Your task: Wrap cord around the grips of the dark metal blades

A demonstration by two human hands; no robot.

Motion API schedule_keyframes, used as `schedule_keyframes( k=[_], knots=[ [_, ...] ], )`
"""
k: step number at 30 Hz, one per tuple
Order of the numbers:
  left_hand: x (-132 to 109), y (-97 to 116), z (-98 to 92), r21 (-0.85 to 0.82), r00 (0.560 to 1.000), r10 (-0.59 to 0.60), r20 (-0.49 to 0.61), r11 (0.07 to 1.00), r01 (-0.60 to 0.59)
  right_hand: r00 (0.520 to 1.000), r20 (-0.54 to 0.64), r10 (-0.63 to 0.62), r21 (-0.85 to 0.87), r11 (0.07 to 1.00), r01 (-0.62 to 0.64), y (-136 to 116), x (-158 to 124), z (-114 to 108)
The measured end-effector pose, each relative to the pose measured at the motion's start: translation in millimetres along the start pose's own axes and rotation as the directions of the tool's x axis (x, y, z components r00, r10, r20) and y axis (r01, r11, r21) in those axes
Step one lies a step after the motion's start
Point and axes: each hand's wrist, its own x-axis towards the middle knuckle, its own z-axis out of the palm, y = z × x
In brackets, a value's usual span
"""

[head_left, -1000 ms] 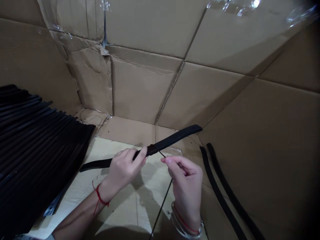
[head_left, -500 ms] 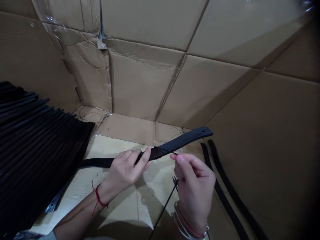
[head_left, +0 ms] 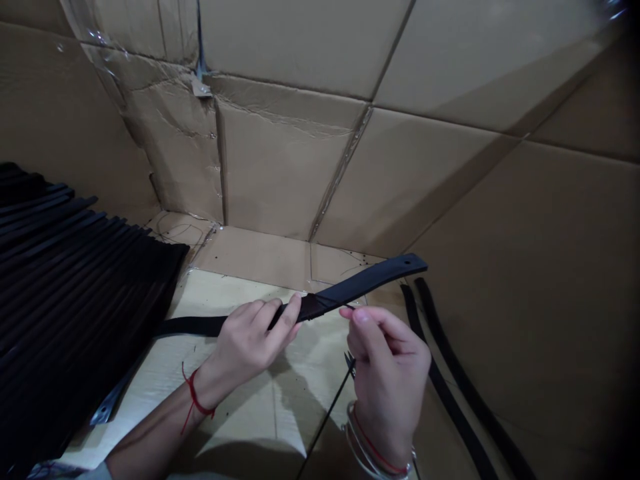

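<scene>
A long, flat, slightly curved black strip (head_left: 373,279) with a hole near its right end lies across the middle of the view. My left hand (head_left: 257,333) is closed around it, left of a dark wrapped section (head_left: 314,305). Between the thumb and forefinger of my right hand (head_left: 387,353) a thin black cord (head_left: 327,417) is pinched. It runs taut from the wrapped section to the fingertips, and a length hangs down below the hand. Pointed metal tips (head_left: 349,363), perhaps of scissors, show beside my right hand; the rest is hidden.
A big stack of similar black strips (head_left: 85,300) fills the left side. Two more black strips (head_left: 450,373) lie at the right. Cardboard walls (head_left: 280,167) enclose the back and right, above a pale work surface (head_left: 230,287). Loose thread lies near the back corner.
</scene>
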Motion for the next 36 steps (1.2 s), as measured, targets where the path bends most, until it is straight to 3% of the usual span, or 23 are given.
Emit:
schedule_keyframes(
  k=[3, 5, 8, 11, 13, 17, 20, 26, 31, 36],
  knots=[
    [0, -1, 0.8, -0.081, 1.000, 0.019, 0.012, 0.997, -0.018, 0.996, -0.088, -0.014, 0.009, 1.000, 0.015, -1, 1, 1],
    [1, -2, 0.3, -0.227, 0.999, -0.009, 0.051, 0.974, 0.020, 0.990, -0.132, -0.047, -0.052, 0.998, 0.041, -3, 2, 1],
    [6, -5, -2.7, -0.485, 0.961, -0.091, 0.262, 0.848, 0.213, 0.987, -0.130, -0.100, -0.197, 0.978, 0.073, -5, 4, 2],
    [10, -11, -5.8, -0.579, 0.831, -0.153, 0.535, 0.650, 0.492, 0.994, -0.057, -0.093, -0.289, 0.955, 0.073, -3, 10, 5],
    [12, -15, -5.3, -0.586, 0.738, -0.175, 0.652, 0.501, 0.637, 0.998, 0.001, -0.063, -0.291, 0.955, 0.060, 2, 17, 8],
    [12, -20, 1.8, -0.576, 0.604, -0.170, 0.778, 0.191, 0.795, 0.995, 0.079, -0.053, -0.214, 0.974, 0.069, 13, 27, 13],
    [12, -22, 6.7, -0.550, 0.550, -0.138, 0.824, 0.041, 0.834, 0.990, 0.134, -0.044, -0.162, 0.985, 0.066, 16, 29, 14],
    [9, -24, 10.9, -0.535, 0.525, -0.109, 0.844, -0.107, 0.838, 0.985, 0.165, -0.045, -0.130, 0.989, 0.067, 15, 26, 16],
    [9, -29, 11.4, -0.554, 0.540, -0.121, 0.833, -0.203, 0.808, 0.971, 0.232, -0.052, -0.141, 0.986, 0.086, 11, 18, 15],
    [9, -36, 8.3, -0.535, 0.533, -0.092, 0.841, -0.291, 0.794, 0.982, 0.158, -0.106, -0.169, 0.977, 0.133, 10, 14, 12]
  ],
)
